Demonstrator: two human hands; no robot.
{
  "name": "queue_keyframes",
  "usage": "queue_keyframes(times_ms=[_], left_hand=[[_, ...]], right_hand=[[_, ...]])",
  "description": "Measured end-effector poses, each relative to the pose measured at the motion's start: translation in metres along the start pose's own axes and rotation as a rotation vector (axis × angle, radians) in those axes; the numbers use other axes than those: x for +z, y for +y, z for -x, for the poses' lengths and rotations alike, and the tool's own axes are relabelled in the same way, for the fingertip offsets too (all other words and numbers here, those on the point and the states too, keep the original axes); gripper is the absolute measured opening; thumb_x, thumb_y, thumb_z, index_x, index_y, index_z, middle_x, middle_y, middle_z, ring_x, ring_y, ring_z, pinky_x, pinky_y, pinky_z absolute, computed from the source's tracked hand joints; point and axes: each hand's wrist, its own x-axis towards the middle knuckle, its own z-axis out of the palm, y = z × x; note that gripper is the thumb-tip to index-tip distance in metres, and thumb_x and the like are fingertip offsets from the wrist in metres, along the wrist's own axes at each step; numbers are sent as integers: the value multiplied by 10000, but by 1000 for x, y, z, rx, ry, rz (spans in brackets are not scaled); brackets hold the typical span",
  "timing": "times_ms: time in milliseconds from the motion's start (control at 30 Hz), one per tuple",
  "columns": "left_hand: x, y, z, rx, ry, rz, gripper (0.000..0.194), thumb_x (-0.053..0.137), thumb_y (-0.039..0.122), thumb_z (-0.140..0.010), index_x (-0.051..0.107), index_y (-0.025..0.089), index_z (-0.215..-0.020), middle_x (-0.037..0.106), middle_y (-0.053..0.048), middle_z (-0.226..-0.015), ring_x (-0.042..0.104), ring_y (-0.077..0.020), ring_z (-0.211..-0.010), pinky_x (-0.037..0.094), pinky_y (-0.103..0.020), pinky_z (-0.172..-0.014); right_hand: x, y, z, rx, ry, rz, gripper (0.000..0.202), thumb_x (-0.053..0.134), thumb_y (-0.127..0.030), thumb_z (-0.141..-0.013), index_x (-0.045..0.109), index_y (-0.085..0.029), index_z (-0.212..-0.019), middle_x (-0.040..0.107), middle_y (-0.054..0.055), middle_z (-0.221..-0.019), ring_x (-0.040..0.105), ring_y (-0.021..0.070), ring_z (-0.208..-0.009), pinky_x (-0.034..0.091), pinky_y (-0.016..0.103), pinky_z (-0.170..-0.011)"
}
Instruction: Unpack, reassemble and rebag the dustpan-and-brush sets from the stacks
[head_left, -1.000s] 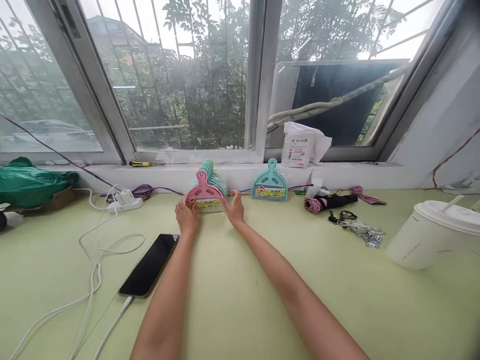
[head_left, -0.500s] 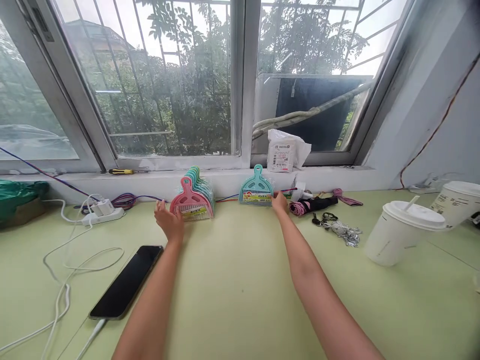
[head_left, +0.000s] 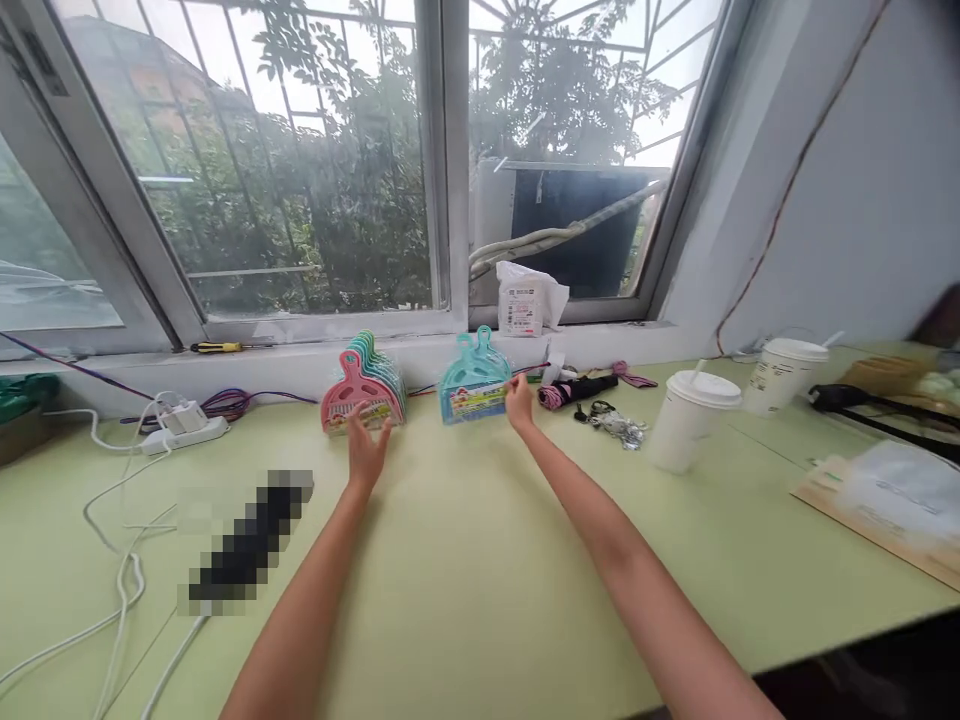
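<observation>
A row of small toy-size dustpan sets, pink in front with green and teal ones behind, stands against the wall under the window; the front one is a pink dustpan (head_left: 349, 395) with a brush and label in clear wrapping. My left hand (head_left: 365, 448) is in front of its lower right part, fingers apart, holding nothing. To the right stand two teal dustpans, one behind the other, both upright. My right hand (head_left: 519, 403) pinches the right edge of the front teal dustpan (head_left: 461, 395). The rear teal dustpan (head_left: 493, 352) shows mainly its handle and upper rim.
A power strip (head_left: 184, 432) with white cables lies at the left, near a blurred-out dark object (head_left: 251, 540). Right of my right hand lie a folded umbrella (head_left: 577, 390) and keys (head_left: 615, 425). A lidded white cup (head_left: 690, 420) stands farther right, near a tissue pack (head_left: 900, 490).
The view has turned right. My left hand has gone from the pink dustpan's left side to its front. A second teal dustpan now shows in front of the first, at my right hand.
</observation>
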Motion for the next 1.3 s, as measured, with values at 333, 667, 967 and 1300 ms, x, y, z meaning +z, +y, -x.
queue_keyframes(times_ms=[333, 667, 967, 1300], left_hand=[[14, 85, 74, -804, -428, 661, 379, 729, 296, -677, 618, 172, -1018, 702, -56, -882, 673, -194, -757, 544, -283, -696], [-8, 81, 86, -875, -205, 824, 212, 627, 229, -791, 623, 153, -989, 708, -61, -880, 674, -154, -748, 556, -238, -648], [4, 91, 91, -778, -412, 827, 442, 612, 405, -817, 532, 288, -1236, 677, -23, -1043, 667, -162, -842, 549, -269, -684], [-13, 57, 65, -697, 92, 582, 280, 458, 273, -893, 564, 128, -1107, 679, -105, -940, 679, -162, -838, 537, -307, -769]], right_hand=[[-54, -46, 134, -321, -209, 18, 171, 496, -216, -851, 534, -180, -1014, 606, 117, -1084, 547, 219, -1031, 402, 333, -879], [-56, -47, 177, 153, -644, -358, 288, 515, -390, -887, 594, -182, -703, 598, 6, -569, 554, 130, -510, 435, 248, -560], [-64, -32, 160, 607, -486, -896, 322, 754, -85, -638, 522, -176, -842, 685, -6, -752, 660, 119, -688, 553, 249, -710], [-89, -44, 153, 460, -628, -829, 294, 731, -105, -679, 601, -162, -937, 724, 26, -773, 691, 164, -671, 599, 363, -757]])
